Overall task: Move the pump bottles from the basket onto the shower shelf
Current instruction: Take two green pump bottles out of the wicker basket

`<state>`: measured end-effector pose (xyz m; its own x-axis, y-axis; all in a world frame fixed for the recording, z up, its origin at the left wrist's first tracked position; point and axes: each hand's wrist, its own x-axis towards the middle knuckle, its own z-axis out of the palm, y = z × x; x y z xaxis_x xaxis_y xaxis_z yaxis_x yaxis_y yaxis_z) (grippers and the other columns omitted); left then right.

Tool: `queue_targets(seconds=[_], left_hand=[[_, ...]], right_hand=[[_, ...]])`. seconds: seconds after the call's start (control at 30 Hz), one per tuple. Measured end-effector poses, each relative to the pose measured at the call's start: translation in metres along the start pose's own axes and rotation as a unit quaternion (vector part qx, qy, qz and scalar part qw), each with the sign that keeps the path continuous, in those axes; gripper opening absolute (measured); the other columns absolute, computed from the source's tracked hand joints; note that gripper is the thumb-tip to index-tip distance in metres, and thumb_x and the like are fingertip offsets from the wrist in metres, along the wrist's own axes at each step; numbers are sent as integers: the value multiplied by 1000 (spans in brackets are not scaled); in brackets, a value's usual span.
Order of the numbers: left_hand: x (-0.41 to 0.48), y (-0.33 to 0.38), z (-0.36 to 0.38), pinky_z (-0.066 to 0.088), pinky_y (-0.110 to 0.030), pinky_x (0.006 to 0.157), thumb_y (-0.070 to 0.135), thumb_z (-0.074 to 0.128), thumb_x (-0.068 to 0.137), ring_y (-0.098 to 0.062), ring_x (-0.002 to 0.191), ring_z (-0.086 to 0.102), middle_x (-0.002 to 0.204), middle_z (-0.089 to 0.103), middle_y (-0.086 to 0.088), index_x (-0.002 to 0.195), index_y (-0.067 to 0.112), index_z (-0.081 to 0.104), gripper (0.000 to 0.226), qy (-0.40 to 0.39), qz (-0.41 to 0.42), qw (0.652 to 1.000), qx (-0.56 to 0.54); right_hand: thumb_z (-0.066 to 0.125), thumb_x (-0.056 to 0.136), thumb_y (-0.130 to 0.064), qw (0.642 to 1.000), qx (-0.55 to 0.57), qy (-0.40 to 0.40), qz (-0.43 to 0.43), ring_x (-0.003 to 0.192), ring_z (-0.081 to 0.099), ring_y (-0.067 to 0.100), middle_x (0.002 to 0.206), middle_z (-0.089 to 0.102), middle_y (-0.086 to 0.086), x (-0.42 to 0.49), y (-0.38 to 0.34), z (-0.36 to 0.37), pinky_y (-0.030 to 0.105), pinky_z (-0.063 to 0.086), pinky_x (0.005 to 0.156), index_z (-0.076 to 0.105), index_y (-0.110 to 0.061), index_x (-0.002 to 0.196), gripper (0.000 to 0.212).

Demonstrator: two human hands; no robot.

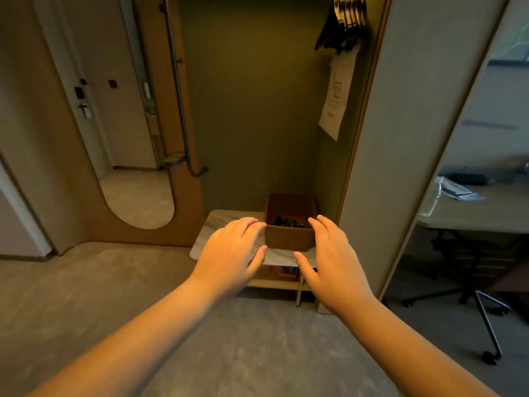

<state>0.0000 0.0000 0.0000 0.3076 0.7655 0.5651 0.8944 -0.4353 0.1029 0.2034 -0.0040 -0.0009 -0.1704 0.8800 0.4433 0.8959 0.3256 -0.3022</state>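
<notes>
Two empty, spread hands: left hand (232,250) and right hand (329,255) flank the basket (287,238); pump bottles (289,223): orientation unclear.

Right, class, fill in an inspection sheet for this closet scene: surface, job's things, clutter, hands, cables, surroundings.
Surface: marble-topped bench, pale, low in the closet.
Job's things: woven basket at the bench's right end; dark pump bottles inside; shower shelf not in view.
Clutter: orange item on the shelf under the bench.
Hands: left hand and right hand open, either side of the basket; contact unclear.
Cables: nothing seen.
Surroundings: hangers and a hanging paper sheet above; mirror left; desk and chair right.
</notes>
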Motion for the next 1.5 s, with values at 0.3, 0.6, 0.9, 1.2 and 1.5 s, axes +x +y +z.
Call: queue_targets(seconds=[0.3, 0.6, 0.9, 1.2, 1.5], left_hand=[[77, -92, 91, 47, -29, 88, 39, 53, 91, -16, 116, 53, 129, 55, 0, 132, 18, 50, 46, -42, -16, 999, -27], [128, -161, 183, 43, -32, 93, 39, 48, 92, -15, 123, 46, 136, 48, 1, 138, 19, 41, 50, -106, -41, 992, -59], [190, -179, 252, 41, -31, 95, 40, 46, 93, -16, 125, 43, 139, 45, 1, 140, 21, 37, 51, -136, -48, 987, -75], [276, -180, 324, 43, -30, 91, 40, 44, 93, -16, 120, 47, 135, 48, 1, 137, 21, 39, 48, -139, -76, 986, -47], [351, -189, 397, 45, -31, 89, 41, 43, 93, -16, 118, 49, 133, 49, 2, 138, 23, 37, 48, -162, -120, 979, -28]], right_hand=[[51, 90, -47, 999, -15, -35, 34, 142, 21, 16, 155, 22, 1, 115, 28, 89, 30, 23, 113, 21, -17, 148, 71], [52, 91, -45, 992, 19, -67, 105, 141, 24, 17, 154, 22, 1, 184, 53, 183, 33, 27, 112, 20, -17, 147, 71], [55, 90, -43, 988, 20, -69, 134, 139, 26, 17, 152, 27, 2, 242, 110, 219, 32, 28, 111, 23, -16, 147, 70], [55, 90, -40, 983, 80, -75, 149, 136, 30, 18, 148, 29, 2, 320, 203, 255, 33, 32, 109, 23, -16, 146, 68], [53, 92, -38, 977, 92, -117, 151, 136, 28, 22, 149, 28, 6, 407, 288, 287, 32, 30, 109, 22, -11, 146, 68]])
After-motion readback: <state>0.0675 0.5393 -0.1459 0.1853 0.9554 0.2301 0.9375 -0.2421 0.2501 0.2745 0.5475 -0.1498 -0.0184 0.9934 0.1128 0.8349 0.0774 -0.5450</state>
